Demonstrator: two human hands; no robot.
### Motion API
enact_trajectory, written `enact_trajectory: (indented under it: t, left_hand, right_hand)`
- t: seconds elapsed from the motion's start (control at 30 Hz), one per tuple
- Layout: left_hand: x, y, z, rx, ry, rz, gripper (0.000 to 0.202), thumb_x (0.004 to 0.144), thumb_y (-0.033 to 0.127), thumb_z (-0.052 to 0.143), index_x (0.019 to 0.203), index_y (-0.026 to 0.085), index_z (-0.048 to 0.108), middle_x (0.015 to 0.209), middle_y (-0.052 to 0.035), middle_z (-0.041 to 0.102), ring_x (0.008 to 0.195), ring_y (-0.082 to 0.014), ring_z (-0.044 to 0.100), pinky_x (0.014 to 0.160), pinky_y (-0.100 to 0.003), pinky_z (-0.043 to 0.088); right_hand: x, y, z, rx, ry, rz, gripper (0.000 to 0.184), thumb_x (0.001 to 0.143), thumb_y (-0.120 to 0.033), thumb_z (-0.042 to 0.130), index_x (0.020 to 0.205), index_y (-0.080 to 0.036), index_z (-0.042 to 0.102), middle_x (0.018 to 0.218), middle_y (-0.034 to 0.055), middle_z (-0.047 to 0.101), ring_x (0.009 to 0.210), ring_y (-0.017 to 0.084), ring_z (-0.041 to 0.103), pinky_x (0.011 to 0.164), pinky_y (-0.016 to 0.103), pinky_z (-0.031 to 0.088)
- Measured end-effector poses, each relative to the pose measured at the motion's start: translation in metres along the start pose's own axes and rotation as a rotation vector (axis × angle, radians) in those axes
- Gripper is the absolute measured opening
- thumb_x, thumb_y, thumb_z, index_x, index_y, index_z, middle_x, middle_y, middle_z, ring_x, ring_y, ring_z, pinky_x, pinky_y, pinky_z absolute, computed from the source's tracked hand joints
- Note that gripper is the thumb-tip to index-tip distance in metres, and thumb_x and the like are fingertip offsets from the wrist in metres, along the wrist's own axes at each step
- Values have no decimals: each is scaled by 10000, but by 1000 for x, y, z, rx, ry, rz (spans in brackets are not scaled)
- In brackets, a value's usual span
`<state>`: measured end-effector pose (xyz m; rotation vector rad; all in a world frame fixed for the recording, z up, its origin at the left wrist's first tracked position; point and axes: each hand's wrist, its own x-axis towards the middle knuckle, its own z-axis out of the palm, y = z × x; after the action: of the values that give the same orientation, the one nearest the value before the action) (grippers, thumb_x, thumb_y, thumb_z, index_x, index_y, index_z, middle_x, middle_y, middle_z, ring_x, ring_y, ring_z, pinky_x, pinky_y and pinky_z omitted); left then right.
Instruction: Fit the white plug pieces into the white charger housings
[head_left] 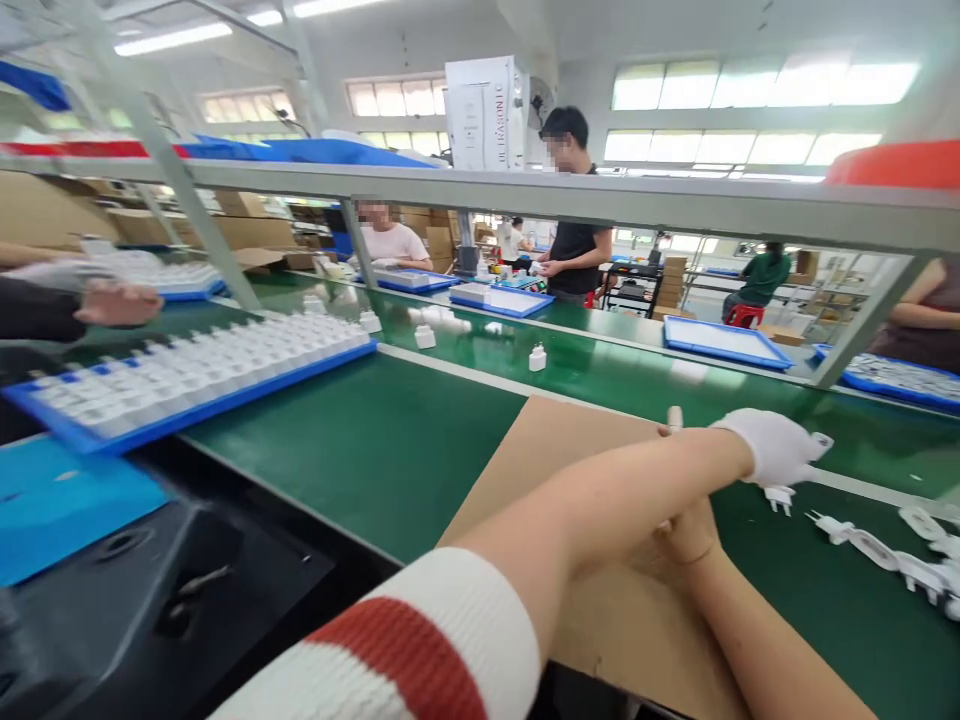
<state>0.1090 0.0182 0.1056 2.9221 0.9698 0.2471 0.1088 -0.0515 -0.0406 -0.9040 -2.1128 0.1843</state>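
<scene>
My left hand (772,447), in a white glove, reaches across to the right over my other arm. Its fingers are closed on a small white plastic part (823,444), of which only the end shows. My right hand (688,528) is over a brown cardboard sheet (600,430), mostly hidden behind my left forearm. A pale covered fingertip (675,418) sticks up beyond that forearm; whether the right hand holds anything is hidden. Just below the glove lies a white plug piece (780,498). More white plug parts (870,548) lie in a loose row at the right.
A blue tray (247,385) full of white chargers sits at the left, near a co-worker's hand (120,302). Single chargers (537,357) stand on the green belt (360,440). A metal shelf frame (480,188) crosses above. Further blue trays (724,342) and people are beyond.
</scene>
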Motion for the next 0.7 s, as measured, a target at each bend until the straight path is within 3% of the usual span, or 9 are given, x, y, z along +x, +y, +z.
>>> enact_trajectory:
  t: [0.07,0.13,0.2,0.27,0.33,0.43,0.57,0.7]
  left_hand:
    - [-22,-16,-7,-145,77,-99,485,1024,592,556,854,262,867,1053,-143,839,1030,-324,767,955,-503,616]
    - [-51,-39,-12,-376,220,-274,544,975,678,578,702,269,812,921,-108,839,961,-301,763,933,-443,609]
    - [-83,-67,-10,-424,311,-376,705,1044,679,341,737,239,799,918,-105,836,929,-268,761,912,-402,598]
    - [-111,-98,-2,-425,338,-457,768,1033,660,239,740,199,779,870,-137,818,895,-287,752,891,-416,589]
    - [-130,-127,15,-426,330,-512,775,983,723,250,724,196,756,826,-135,803,874,-306,744,872,-421,588]
    - [-143,-157,54,-440,364,-575,684,931,744,356,825,218,780,975,-113,831,989,-327,751,943,-414,587]
    - [-144,-172,106,-396,478,-543,496,930,566,491,1092,207,793,1291,-139,790,1265,-332,687,1174,-434,503]
    - [-145,-180,125,-346,442,-524,491,952,521,532,1260,217,765,1431,-134,729,1384,-321,626,1267,-443,430]
  right_hand:
    - [4,-6,-3,-37,-49,-88,1022,927,-843,534,1690,-179,388,1607,213,551,1495,441,507,1208,619,463]
    - [13,-8,-10,-69,-129,-133,922,958,-753,599,1638,-146,461,1556,243,586,1479,438,511,1195,620,466]
    - [20,-4,-15,-109,-176,-66,692,974,-564,708,1538,-180,593,1416,211,684,1366,392,598,1134,564,515]
    - [24,4,-18,-153,-161,64,436,969,-350,747,1383,-215,726,1236,161,755,1209,331,671,1071,491,541]
    - [25,16,-18,-175,-106,190,276,992,-244,698,1249,-227,796,1079,125,781,1075,282,700,1009,424,548]
    - [26,31,-18,-161,-7,330,295,1064,-246,575,1266,-230,790,1012,107,796,1004,255,709,944,365,548]
    - [28,39,-31,-280,13,497,338,1062,-177,460,1201,-191,768,1058,134,791,1013,277,702,953,378,532]
    - [27,43,-63,-513,-3,729,393,1001,-80,433,1284,-151,695,1214,201,745,1165,312,675,1009,407,499]
